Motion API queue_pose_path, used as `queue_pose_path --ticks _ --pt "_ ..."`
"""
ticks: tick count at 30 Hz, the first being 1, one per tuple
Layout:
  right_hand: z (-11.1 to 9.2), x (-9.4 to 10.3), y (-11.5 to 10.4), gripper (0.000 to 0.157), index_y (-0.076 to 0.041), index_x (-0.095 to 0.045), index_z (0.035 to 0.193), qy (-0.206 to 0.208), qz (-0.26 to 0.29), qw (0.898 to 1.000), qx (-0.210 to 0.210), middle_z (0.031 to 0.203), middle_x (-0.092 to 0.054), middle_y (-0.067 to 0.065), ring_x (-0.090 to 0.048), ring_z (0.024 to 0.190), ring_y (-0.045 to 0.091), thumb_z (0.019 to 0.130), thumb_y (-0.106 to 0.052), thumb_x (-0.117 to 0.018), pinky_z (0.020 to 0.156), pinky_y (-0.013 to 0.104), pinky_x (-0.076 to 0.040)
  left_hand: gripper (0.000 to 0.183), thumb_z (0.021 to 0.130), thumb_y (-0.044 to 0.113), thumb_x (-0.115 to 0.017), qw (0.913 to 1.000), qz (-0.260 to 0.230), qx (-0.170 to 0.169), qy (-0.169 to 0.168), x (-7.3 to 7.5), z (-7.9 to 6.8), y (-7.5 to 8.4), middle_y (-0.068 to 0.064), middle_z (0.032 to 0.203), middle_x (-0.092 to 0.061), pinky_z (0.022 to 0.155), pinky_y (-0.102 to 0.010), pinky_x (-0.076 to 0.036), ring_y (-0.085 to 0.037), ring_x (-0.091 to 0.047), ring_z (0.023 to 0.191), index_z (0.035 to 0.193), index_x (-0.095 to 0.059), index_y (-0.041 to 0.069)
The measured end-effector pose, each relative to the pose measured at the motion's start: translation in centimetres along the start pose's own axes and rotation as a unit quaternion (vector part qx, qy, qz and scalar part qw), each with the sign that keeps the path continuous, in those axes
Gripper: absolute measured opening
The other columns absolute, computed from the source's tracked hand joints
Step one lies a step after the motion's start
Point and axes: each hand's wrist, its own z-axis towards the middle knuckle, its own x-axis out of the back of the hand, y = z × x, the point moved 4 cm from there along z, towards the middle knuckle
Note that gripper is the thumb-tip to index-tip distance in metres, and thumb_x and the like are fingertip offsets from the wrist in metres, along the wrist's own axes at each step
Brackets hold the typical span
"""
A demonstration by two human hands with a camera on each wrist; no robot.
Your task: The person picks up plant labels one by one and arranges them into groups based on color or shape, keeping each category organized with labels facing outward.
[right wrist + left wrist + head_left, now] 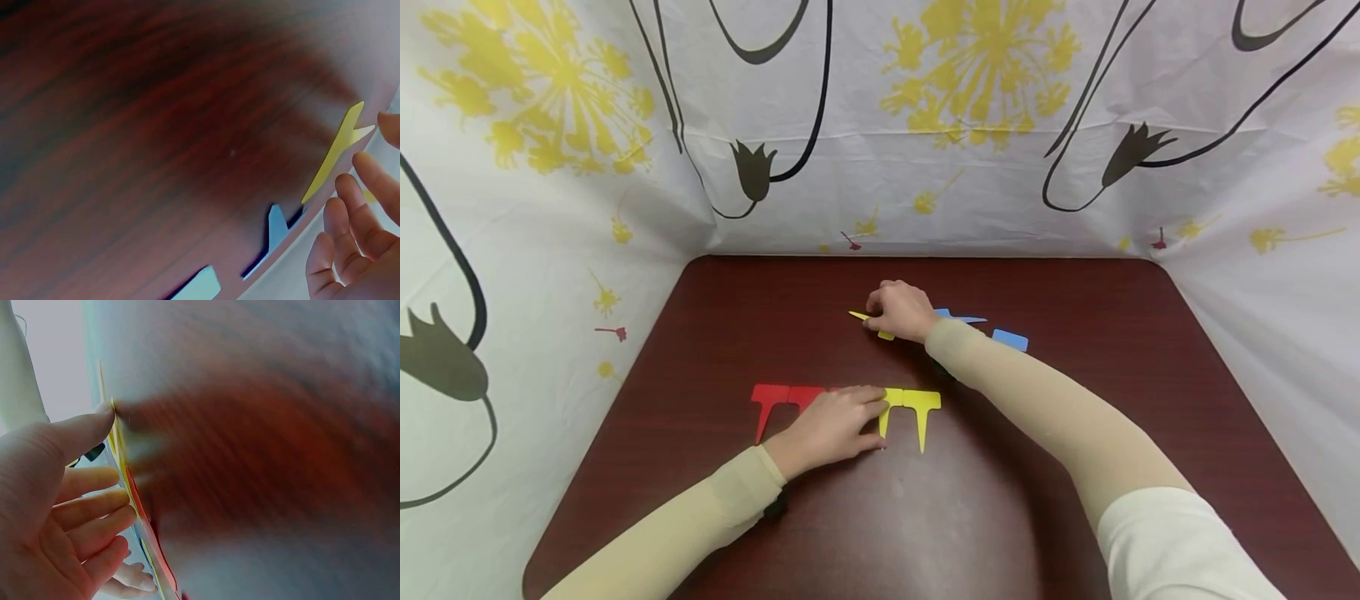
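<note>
T-shaped plastic plant labels lie in a row at mid-table: red labels [771,394] on the left, yellow labels [922,402] on the right. My left hand [833,425] rests across the middle of this row, hiding part of it. In the left wrist view its thumb and loosely extended fingers touch the yellow and red labels' edges. Farther back, my right hand [901,310] reaches over a separate yellow label [334,153]. Its thumb and fingertips are right at that label without closing round it in the right wrist view.
Blue plant labels [1010,340] lie beside and behind the right forearm, one partly hidden by the wrist. The dark reddish wooden table [760,308] ends at a patterned white curtain [850,100] at the back and sides.
</note>
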Motion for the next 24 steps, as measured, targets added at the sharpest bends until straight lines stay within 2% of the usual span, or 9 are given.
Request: queue_pose_path --ticks 8,16,20,24 --pt "0.22 -0.47 -0.47 0.016 -0.018 -0.077 0.098 -0.009 -0.042 0.999 0.01 0.097 -0.06 -0.002 -0.053 0.089 0.018 0.093 -0.032 -0.074 0.071 0.035 -0.051 0.058 0.087 0.052 -0.075 0.9997 -0.009 -0.007 0.024 0.11 -0.21 -0.09 -0.008 0.136 -0.061 0.086 -0.037 -0.058 -0.022 -0.062 0.119 0.129 -0.069 0.012" --pt "0.83 -0.59 -0.28 0.011 -0.02 -0.075 0.086 -0.023 -0.036 0.999 0.017 0.09 -0.063 -0.004 -0.055 0.085 0.015 0.089 -0.03 -0.075 0.064 0.034 -0.051 0.06 0.087 0.054 -0.074 0.9999 0.002 -0.005 0.014 -0.27 -0.13 -0.17 -0.008 0.137 -0.06 0.084 -0.036 -0.058 -0.021 -0.061 0.12 0.13 -0.068 0.013" --pt "0.86 -0.63 -0.14 0.01 -0.021 -0.074 0.084 -0.028 -0.034 0.998 0.035 0.086 -0.062 -0.007 -0.054 0.081 0.014 0.087 -0.031 -0.074 0.063 0.033 -0.051 0.059 0.087 0.054 -0.074 0.9999 0.001 -0.006 0.014 -0.27 -0.16 -0.11 -0.008 0.136 -0.06 0.083 -0.036 -0.059 -0.021 -0.061 0.12 0.13 -0.068 0.013" --pt "0.7 -0.11 -0.22 0.008 -0.021 -0.074 0.084 -0.022 -0.022 0.997 0.069 0.086 -0.06 -0.006 -0.053 0.082 0.015 0.088 -0.028 -0.073 0.068 0.033 -0.049 0.061 0.087 0.055 -0.073 0.9999 0.001 -0.002 0.011 -0.19 -0.21 -0.22 -0.007 0.137 -0.059 0.084 -0.036 -0.058 -0.021 -0.06 0.121 0.131 -0.068 0.013"
